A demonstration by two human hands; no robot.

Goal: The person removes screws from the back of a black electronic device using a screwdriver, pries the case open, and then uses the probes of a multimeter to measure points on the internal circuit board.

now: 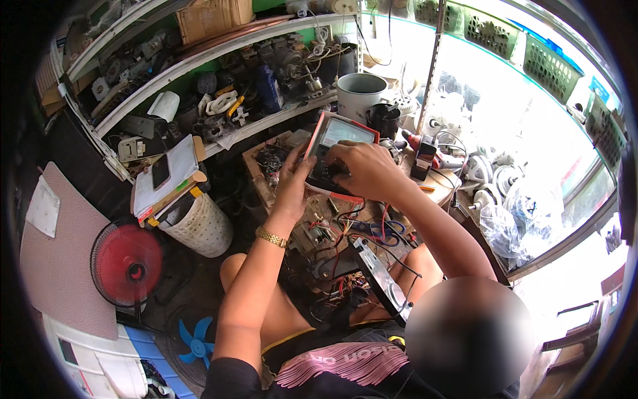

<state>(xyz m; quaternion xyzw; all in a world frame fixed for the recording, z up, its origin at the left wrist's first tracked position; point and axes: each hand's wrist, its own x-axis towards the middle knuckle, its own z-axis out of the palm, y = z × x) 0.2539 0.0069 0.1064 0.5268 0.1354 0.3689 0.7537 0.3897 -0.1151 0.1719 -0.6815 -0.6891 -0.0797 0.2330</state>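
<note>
A multimeter (345,134) with an orange-red case and a grey display is held up over the workbench. My left hand (294,174) grips its left edge, thumb on the front. Bent over the dark lower face, the fingers of my right hand (371,166) close at the dial, which they mostly hide. Black and red leads (383,229) trail on the bench below. Between my knees and the bench a flat metal-framed unit (380,278) stands tilted, with a bundle of coloured wires (351,286) beside it.
Left of me stands a speckled bin (203,226) with a phone (161,171) and papers on top, and a red fan (129,263). Shelves of parts run behind. A grey bucket (361,93) and a power drill (446,159) sit at the back right.
</note>
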